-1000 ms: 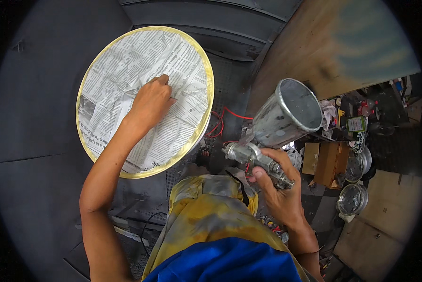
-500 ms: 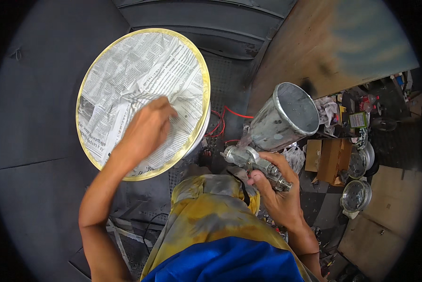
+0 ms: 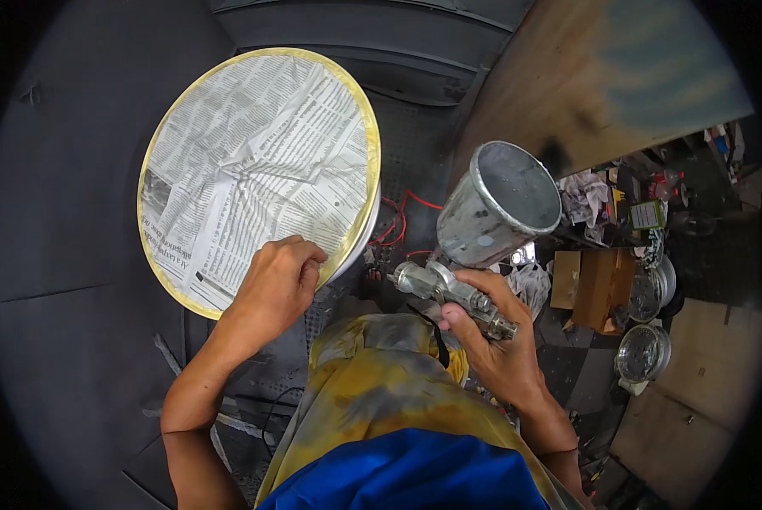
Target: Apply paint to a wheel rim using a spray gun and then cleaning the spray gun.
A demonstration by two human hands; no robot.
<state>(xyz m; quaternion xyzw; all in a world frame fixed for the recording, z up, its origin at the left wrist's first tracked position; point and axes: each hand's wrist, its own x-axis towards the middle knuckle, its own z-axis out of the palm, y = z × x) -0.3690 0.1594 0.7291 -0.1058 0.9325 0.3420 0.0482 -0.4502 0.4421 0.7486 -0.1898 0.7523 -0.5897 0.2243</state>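
My right hand [image 3: 496, 340] is wrapped round a metal spray gun [image 3: 449, 293], worn and paint-marked. On top of the gun sits a grey cup [image 3: 491, 225], wide-mouthed and tilted to the right. A round piece covered with newspaper [image 3: 254, 170] stands at the left, its edge bordered by yellow masking tape [image 3: 369, 127]. At its lower right edge is my left hand [image 3: 275, 276], fingers curled in and pressed together. Whatever those fingertips might hold is hidden under the hand. Creases run across the middle of the newspaper.
A red hose [image 3: 404, 221] runs along the floor behind the gun. At the right are a cardboard box [image 3: 603, 289], a round clear-looking dish [image 3: 643, 354] and a cluttered shelf. A large brown board [image 3: 585, 93] leans at upper right. Grey panels [image 3: 67, 212] stand at the left.
My left hand has drawn back from the middle of the newspaper to its lower right edge. The spray gun and cup have shifted slightly left and up.
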